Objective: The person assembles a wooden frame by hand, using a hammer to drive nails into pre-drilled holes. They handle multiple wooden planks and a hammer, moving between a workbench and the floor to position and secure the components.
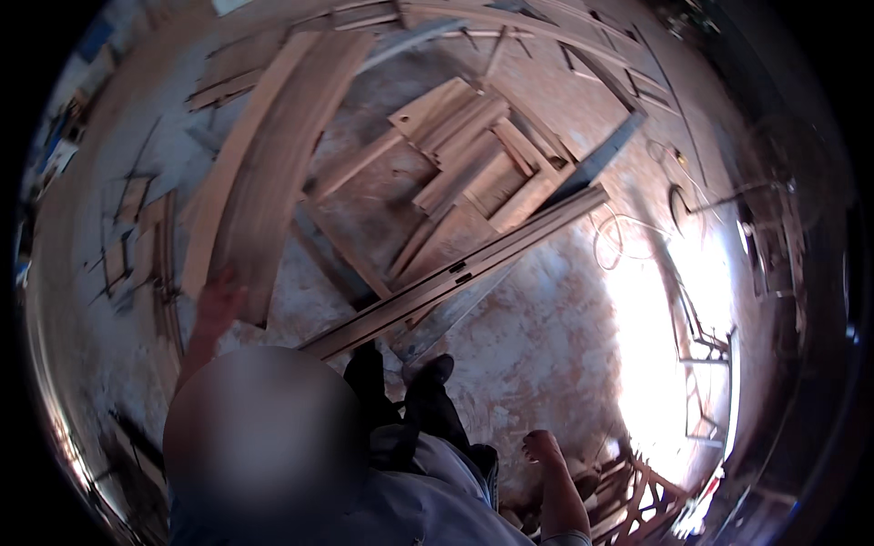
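Observation:
My left hand [219, 298] is at the near end of a long, wide brown board [273, 164]. Its fingers look spread against the board's surface, somewhat blurred, and not wrapped round the edge. The board runs away from me toward the far left. My right hand [543, 446] hangs at my right side with its fingers curled in and nothing visible in them. In front of my feet, a pair of long narrow timbers [464, 269] with dark slots lies slantwise across a support.
Beyond the timbers, several cut wooden pieces [464, 155] are stacked on a frame. More planks [157, 264] stand at the left. A looped cable [619, 238] lies on the floor at the right, near bright light. Wooden scraps [628, 496] are piled at the lower right.

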Motion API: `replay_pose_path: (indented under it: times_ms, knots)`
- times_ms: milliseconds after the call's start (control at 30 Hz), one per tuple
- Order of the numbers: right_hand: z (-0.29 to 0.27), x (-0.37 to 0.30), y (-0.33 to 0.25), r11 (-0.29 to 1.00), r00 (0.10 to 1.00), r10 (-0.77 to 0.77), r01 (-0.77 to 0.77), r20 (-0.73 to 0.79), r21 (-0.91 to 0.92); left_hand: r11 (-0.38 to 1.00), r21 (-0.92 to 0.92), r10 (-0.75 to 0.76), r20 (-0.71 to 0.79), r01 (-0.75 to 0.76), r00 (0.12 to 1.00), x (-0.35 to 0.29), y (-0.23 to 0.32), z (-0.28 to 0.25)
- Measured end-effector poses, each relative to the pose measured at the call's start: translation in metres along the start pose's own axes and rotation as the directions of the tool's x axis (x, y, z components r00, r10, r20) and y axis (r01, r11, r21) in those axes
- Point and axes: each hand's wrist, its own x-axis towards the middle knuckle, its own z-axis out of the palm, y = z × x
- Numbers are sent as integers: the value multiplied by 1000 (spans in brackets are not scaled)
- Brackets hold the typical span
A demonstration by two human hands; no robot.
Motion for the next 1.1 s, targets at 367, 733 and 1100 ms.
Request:
replay_pose_path:
  times_ms: [367, 733, 1100]
  knots:
    - [134, -68, -65, 914, 993, 92, -53, -78, 402, 953, 205, 194, 157, -224, 968, 132, -203, 7]
    - [153, -82, -96, 880, 959, 50, 89, -278, 466, 993, -119, -4, -30, 1, 1000, 164, -247, 45]
    - [128, -85, -160, 908, 955, -99, 202, -281, 366, 829, 340, 524, -197, -444, 829, 184, -389, 92]
